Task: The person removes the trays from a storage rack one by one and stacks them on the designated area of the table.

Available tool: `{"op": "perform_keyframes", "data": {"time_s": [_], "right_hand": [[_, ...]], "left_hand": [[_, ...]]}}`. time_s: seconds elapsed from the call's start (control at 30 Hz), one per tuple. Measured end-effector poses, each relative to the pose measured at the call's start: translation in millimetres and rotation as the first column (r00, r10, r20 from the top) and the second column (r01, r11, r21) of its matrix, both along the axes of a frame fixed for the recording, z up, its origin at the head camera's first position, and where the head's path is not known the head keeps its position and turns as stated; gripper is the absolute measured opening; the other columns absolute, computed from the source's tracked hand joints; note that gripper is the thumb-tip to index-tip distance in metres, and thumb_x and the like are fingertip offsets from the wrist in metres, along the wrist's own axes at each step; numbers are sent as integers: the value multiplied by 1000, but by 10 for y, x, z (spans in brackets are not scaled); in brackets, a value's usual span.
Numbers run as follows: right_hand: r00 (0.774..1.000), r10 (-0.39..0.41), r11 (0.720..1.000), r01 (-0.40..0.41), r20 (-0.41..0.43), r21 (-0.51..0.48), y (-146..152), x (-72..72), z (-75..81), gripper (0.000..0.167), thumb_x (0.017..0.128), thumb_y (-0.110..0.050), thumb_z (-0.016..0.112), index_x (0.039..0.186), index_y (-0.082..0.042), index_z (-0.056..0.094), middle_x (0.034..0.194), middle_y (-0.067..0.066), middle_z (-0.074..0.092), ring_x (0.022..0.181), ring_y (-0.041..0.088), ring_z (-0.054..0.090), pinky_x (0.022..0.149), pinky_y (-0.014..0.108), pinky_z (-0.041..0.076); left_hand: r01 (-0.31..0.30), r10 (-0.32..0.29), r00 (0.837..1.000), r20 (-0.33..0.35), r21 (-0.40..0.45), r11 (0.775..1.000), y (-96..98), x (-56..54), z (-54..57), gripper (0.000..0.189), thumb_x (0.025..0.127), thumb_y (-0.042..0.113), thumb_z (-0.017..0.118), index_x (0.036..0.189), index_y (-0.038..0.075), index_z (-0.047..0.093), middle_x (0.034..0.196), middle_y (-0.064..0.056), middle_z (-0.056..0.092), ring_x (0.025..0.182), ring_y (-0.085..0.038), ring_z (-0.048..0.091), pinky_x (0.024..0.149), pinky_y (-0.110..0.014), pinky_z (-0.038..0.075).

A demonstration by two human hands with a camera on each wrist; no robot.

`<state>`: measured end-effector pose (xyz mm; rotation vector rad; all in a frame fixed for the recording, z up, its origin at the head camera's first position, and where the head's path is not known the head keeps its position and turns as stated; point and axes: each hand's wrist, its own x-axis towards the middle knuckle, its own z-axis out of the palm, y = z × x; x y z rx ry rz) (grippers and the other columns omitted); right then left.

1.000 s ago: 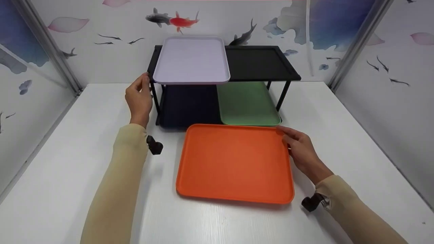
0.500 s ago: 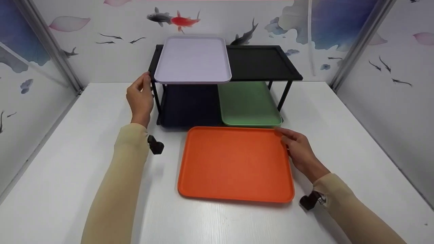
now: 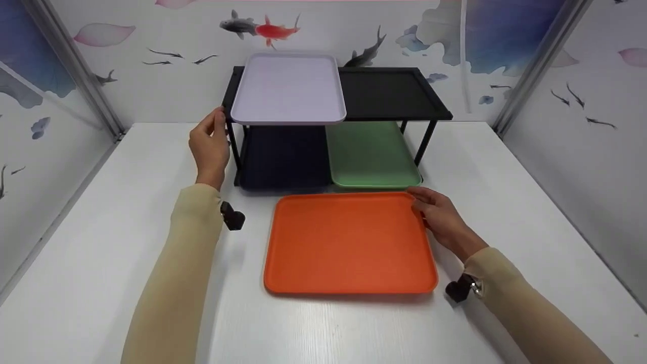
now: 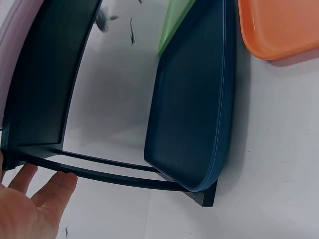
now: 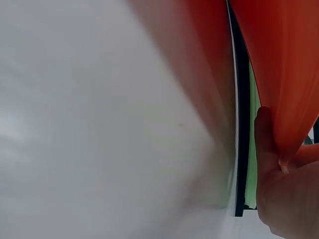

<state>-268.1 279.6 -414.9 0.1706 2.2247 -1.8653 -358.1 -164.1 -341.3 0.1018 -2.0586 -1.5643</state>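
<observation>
My left hand (image 3: pixel 210 146) grips the left front corner of a black two-tier rack (image 3: pixel 389 93); in the left wrist view its fingers (image 4: pixel 59 191) lie against the rack's leg. An orange tray (image 3: pixel 349 242) is in front of the rack, and my right hand (image 3: pixel 438 215) holds it by its far right corner. From the right wrist camera, the orange tray (image 5: pixel 289 59) appears raised off the table, with the hand (image 5: pixel 291 199) around its corner. A pale lilac tray (image 3: pixel 289 91) lies on the top tier's left half.
On the lower tier a dark navy tray (image 3: pixel 285 156) lies at left and a green tray (image 3: pixel 374 156) at right. The white table (image 3: pixel 323 328) runs to the patterned back wall (image 3: pixel 167 86). Metal posts (image 3: pixel 541 65) stand at both back corners.
The orange tray's far edge has drawn slightly away from the rack, and its near edge has become level. My right hand has shifted slightly left with it. My left hand stays at the rack corner.
</observation>
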Motion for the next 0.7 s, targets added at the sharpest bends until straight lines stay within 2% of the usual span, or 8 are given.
{"op": "perform_keyframes", "data": {"time_s": [0.1, 0.17, 0.33, 0.47, 0.57, 0.7], "right_hand": [[1000, -11, 999, 10, 11, 41, -34, -39, 2, 50, 110, -15, 45, 157, -4, 35, 133, 12, 55, 96, 11, 58, 79, 19, 52], [1000, -15, 997, 13, 15, 81, -56, -67, 5, 51, 109, -15, 47, 156, -1, 35, 132, 15, 57, 94, 11, 59, 78, 20, 53], [1000, -6, 990, 3, 21, 138, -68, -128, 8, 51, 107, -12, 49, 154, 3, 37, 149, 25, 50, 103, 12, 62, 88, 22, 54], [999, 12, 990, -16, 34, 137, -42, -159, 1, 51, 106, -10, 52, 153, 5, 38, 149, 27, 48, 100, 11, 64, 90, 23, 55], [999, 14, 990, -18, 34, 142, -35, -178, 7, 52, 103, -9, 55, 151, 6, 41, 139, 24, 56, 93, 9, 65, 88, 23, 56], [1000, 3, 984, -8, 24, 178, -51, -216, 35, 50, 100, -6, 56, 146, 8, 46, 117, 11, 63, 90, 10, 62, 85, 21, 55]], "left_hand": [[8, -8, 1000, 6, 13, 1000, -1, 4, -10, 41, 110, 31, 49, 142, 10, 62, 146, -5, 60, 138, -14, 52, 114, -24, 41], [12, -12, 1000, 11, 20, 1000, 0, 6, -16, 41, 110, 32, 48, 143, 10, 62, 147, -5, 60, 138, -14, 52, 113, -24, 42], [11, -12, 1000, 17, 31, 999, -2, 4, -25, 40, 110, 31, 48, 143, 11, 62, 147, -4, 60, 138, -13, 52, 110, -25, 46], [14, -15, 1000, 11, 38, 999, 3, 5, -26, 40, 110, 31, 49, 142, 10, 62, 146, -5, 61, 137, -14, 53, 111, -25, 45], [17, -17, 1000, 8, 38, 999, 6, 3, -20, 40, 110, 30, 50, 142, 10, 62, 145, -5, 61, 137, -14, 53, 111, -24, 45], [24, -24, 1000, 8, 44, 999, 7, 3, -2, 40, 110, 31, 49, 142, 10, 62, 145, -6, 61, 136, -13, 54, 106, -28, 50]]}}
